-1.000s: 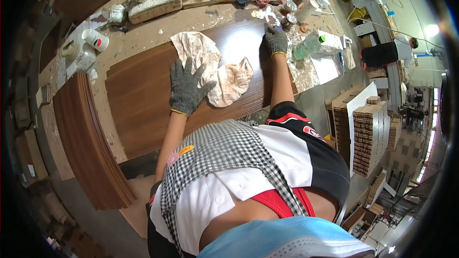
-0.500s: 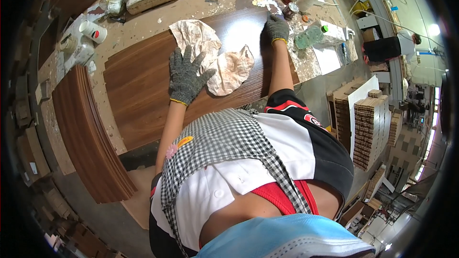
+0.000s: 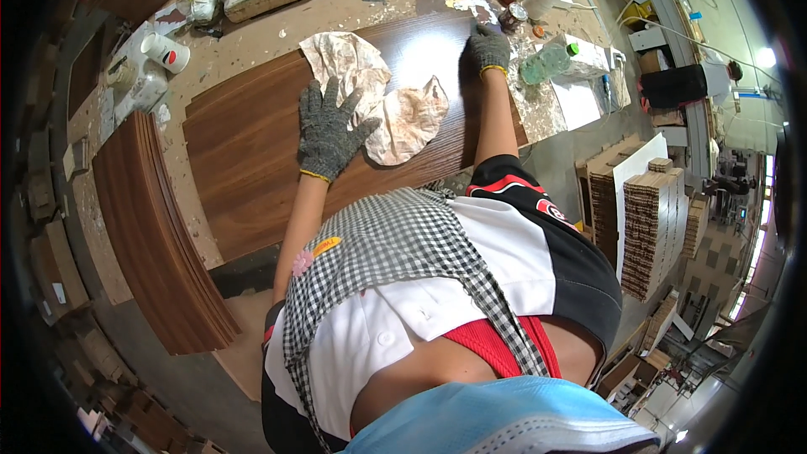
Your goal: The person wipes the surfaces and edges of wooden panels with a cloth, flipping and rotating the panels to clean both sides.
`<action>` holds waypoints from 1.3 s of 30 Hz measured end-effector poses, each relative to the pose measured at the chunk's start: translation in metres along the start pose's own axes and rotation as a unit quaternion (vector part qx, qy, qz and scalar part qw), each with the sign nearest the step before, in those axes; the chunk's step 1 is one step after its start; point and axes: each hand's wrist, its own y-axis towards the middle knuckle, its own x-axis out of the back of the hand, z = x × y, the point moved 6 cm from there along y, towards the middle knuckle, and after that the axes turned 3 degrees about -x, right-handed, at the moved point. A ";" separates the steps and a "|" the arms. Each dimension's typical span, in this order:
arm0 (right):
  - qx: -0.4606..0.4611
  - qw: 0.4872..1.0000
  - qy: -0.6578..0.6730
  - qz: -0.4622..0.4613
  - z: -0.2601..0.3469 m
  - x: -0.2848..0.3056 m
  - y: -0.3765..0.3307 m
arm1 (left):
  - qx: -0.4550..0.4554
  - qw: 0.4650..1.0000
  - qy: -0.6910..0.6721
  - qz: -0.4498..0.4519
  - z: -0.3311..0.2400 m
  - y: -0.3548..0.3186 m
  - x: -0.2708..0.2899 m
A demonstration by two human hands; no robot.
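Note:
A dark brown wood-grain board (image 3: 252,147) lies in front of me on the worktable. My left hand (image 3: 330,130), in a grey knitted glove, rests flat on the board with its fingers spread. Beside that hand, a crumpled, stained whitish cloth (image 3: 406,122) lies on the board, and the thumb reaches its edge. At the board's far right corner is my right hand (image 3: 488,48), in a matching glove with a yellow cuff. Its fingers are curled together, and whatever they may hold is hidden.
Right of my right hand lie a clear bottle (image 3: 546,64) with a green cap, and small jars (image 3: 512,17). A stack of brown boards (image 3: 160,235) stands at the left, near a white paper cup (image 3: 166,53). Stacked cardboard (image 3: 649,227) stands off to the right.

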 end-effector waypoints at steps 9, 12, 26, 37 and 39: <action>0.017 0.998 0.056 0.017 -0.002 -0.010 -0.005 | -0.003 1.000 -0.003 0.000 0.004 -0.002 -0.007; 0.030 0.999 0.031 0.023 0.006 -0.007 -0.015 | 0.003 1.000 -0.004 0.004 0.005 -0.004 -0.008; 0.106 0.988 0.065 0.092 0.018 -0.036 -0.023 | 0.002 1.000 0.006 0.012 0.003 -0.001 -0.007; 0.063 0.997 0.048 0.009 0.023 -0.020 -0.039 | -0.004 1.000 -0.011 -0.012 0.003 -0.003 -0.006; 0.072 0.996 0.039 0.033 0.018 -0.023 -0.032 | -0.005 1.000 -0.018 -0.017 0.005 -0.003 -0.008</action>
